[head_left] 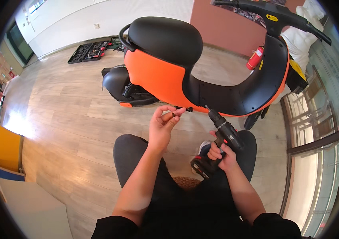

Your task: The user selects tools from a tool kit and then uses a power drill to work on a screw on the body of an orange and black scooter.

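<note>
My right hand (pixel 226 157) is wrapped round the grip of a black cordless drill (pixel 230 134) with red accents. The drill's chuck and thin bit point up and away, toward the scooter's lower edge. Raised to the left of the drill, my left hand (pixel 161 129) pinches a small dark piece (pixel 173 114) between thumb and fingers; it is too small to name surely. Just beyond both hands stands an orange and black electric scooter (pixel 157 75), its seat to the left and handlebar to the right. Neither hand visibly touches it.
An opened black tool case (pixel 91 51) lies on the wood-plank floor by the far wall. A red fire extinguisher (pixel 255 58) stands behind the scooter. Glass panels with a dark frame (pixel 316 141) run along the right. Yellow and grey panels (pixel 3 147) stand at left.
</note>
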The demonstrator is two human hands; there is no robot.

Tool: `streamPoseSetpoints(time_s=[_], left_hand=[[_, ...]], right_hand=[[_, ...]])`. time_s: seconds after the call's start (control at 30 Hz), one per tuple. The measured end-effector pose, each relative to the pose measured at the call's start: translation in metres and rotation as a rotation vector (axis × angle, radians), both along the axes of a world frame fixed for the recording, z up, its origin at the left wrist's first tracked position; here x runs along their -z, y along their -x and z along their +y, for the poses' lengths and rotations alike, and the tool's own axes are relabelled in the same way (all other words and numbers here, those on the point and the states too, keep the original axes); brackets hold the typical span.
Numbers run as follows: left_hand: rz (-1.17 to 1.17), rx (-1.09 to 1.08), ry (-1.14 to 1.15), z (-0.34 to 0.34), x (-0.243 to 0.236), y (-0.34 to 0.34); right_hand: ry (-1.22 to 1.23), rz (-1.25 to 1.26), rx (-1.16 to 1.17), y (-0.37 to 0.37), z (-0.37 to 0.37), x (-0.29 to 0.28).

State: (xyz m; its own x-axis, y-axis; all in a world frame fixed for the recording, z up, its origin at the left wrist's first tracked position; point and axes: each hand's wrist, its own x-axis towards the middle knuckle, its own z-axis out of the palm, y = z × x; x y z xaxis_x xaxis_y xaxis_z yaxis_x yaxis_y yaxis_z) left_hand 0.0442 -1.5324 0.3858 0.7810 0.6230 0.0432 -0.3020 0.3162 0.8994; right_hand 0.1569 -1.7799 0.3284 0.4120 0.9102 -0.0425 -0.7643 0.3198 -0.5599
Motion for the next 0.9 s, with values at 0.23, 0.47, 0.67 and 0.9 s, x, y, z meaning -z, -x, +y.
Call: streamPoseSetpoints(time_s=[0.23,0.47,0.67,0.9], left_hand=[[0.006,-0.005,-0.192,-0.009,0.016,-0.006],[0.292,-0.217,-0.233,0.006,0.040,-0.007],[0.467,-0.136,0.571,0.017,0.062,-0.021],[0.518,0.070,0.442,-0.005,0.070,-0.043]], right_hand=[[0.027,0.027,0.096,-0.003,-0.005,0.011],[0.114,0.085,0.197,-0.005,-0.016,0.020],[0.168,0.192,0.264,-0.010,-0.016,0.024],[0.141,0.325,0.252,-0.016,-0.018,0.025]])
